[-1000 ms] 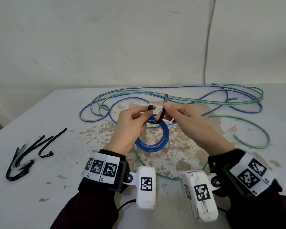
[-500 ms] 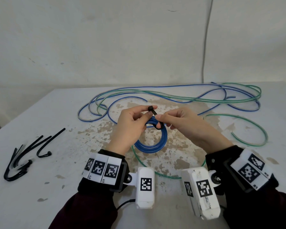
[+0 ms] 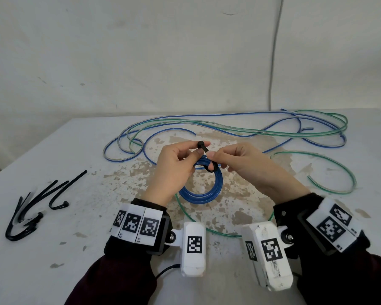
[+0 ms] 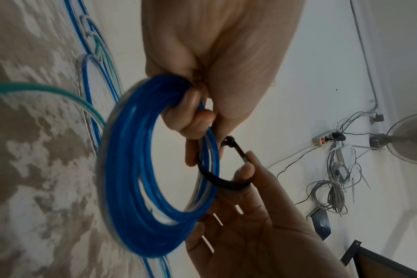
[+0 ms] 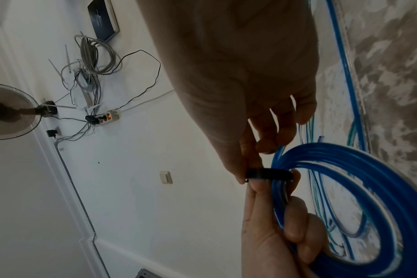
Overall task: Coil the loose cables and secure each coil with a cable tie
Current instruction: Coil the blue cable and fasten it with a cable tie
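A blue cable coil hangs just above the table, gripped at its top by my left hand. That hand's thumb and forefinger also pinch the square head of a black cable tie. The tie's strap loops under the coil's strands. My right hand pinches the strap's free end close to the head. In the left wrist view the coil sits in my left hand's curled fingers. In the right wrist view the black tie crosses the blue coil.
Several spare black cable ties lie at the table's left. Long loose blue and green cables sprawl across the far half. A green cable curves at the right and runs under my wrists. The wall stands behind the table.
The tie's tail, which stood upright in my right hand a second ago, is now bent down to the head held by my left hand. The coil has hardly moved.
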The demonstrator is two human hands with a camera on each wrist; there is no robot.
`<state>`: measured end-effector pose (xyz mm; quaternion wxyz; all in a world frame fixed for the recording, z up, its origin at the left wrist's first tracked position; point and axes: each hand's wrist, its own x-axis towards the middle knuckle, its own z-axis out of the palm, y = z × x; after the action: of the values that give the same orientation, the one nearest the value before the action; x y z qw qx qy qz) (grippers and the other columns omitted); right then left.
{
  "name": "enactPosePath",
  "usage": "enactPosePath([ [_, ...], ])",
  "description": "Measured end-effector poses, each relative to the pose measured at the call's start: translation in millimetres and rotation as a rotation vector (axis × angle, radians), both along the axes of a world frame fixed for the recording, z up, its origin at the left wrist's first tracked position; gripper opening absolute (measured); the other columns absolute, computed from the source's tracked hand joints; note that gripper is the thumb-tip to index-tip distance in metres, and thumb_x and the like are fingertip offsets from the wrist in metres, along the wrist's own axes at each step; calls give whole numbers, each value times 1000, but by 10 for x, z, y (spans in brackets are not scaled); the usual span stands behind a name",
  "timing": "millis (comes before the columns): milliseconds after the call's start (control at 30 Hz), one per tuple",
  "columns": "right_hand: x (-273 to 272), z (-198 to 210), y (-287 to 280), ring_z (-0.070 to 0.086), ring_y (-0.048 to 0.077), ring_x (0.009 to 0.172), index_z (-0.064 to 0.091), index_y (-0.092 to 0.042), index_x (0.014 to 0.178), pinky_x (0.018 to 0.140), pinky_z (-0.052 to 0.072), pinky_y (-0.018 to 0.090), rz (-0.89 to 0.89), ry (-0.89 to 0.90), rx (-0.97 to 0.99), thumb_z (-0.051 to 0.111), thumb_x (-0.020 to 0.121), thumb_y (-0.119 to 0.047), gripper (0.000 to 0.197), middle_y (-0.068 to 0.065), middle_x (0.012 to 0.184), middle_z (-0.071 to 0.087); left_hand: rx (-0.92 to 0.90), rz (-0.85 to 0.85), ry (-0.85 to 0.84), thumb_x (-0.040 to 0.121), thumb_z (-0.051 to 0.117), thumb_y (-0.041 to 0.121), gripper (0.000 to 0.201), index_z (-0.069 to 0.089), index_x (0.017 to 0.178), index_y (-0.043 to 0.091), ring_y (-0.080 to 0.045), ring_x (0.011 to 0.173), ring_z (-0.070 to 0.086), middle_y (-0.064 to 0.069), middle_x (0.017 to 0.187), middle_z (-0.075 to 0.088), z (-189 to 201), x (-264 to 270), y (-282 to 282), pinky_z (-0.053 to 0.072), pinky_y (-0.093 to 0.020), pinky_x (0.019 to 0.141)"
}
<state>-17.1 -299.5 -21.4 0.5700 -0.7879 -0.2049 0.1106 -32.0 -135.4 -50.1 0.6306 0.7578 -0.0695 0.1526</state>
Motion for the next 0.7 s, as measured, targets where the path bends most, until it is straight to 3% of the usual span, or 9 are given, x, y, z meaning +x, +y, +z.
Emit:
enactPosePath([
  [100, -5, -1, 8, 50, -7, 61, 72, -21, 67, 63, 37, 6, -5, -1, -2, 58, 91, -33, 30, -14, 67, 67, 14, -2, -3, 95, 55, 10, 22, 71, 106, 20, -11, 41, 28, -8, 58, 49, -1, 2, 0, 28, -18, 43],
  [200, -5, -6, 10, 44, -1, 63, 73, -23, 66, 62, 36, 7, -17, -1, -13, 59, 90, -34, 30, -12, 69, 68, 32, -3, -7, 95, 55, 9, 23, 71, 109, 17, -11, 40, 29, -2, 53, 45, -7, 6, 1, 28, -17, 44],
  [300, -18, 2, 11, 42, -3, 59, 72, -21, 66, 58, 35, 4, -13, -10, 12, 58, 91, -32, 30, -12, 66, 67, 42, -7, -12, 95, 55, 10, 23, 71, 110, 17, -11, 41, 29, 4, 50, 44, -11, 6, 6, 29, -17, 44],
  [567, -20, 3, 6, 39, -3, 54, 72, -15, 69, 54, 33, 3, -5, -5, 1, 57, 93, -28, 31, -15, 54, 60, 90, -8, -31, 95, 55, 11, 24, 71, 112, 17, -7, 39, 30, 4, 52, 48, -15, 20, 13, 29, -13, 45],
  [700, -9, -1, 4, 41, 0, 59, 71, -17, 63, 58, 35, 5, 18, -4, 44, 56, 92, -24, 33, -4, 67, 65, 113, 5, -59, 95, 55, 10, 25, 71, 113, 16, -1, 40, 40, 4, 63, 60, -2, 11, 5, 31, -8, 47],
])
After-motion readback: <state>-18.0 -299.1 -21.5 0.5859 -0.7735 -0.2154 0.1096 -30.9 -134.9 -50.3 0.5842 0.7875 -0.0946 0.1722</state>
